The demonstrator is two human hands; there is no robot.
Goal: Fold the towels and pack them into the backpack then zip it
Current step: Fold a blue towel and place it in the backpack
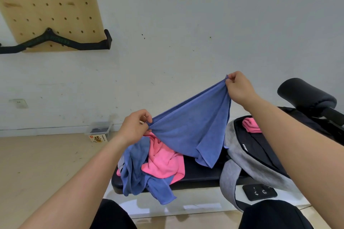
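Closest of all are two knees in black trousers. Just past them is a long black padded bench.

On the left end of the bench lies a messy heap. In it a crumpled pink towel lies on a second blue towel, and one corner of that blue one hangs over the near edge.

On the right end of the bench lies a grey cloth backpack. It is open, and its grey strap hangs down over the bench edge. A folded pink towel sits inside it, near the far end.

Both bare arms reach out over the bench. The left hand pinches one top corner of a soft blue towel between thumb and fingers. The right hand pinches the other top corner the same way, and it is held higher. The soft blue towel hangs in the air between them, and its low tip hangs just over the bench, between the heap and the backpack.

Behind the backpack is a fat black roller pad.

Farther away, a small clear plastic box sits on the floor by the white wall. High on the wall hangs a wooden board with holes, and a black bent handle bar hangs on it.
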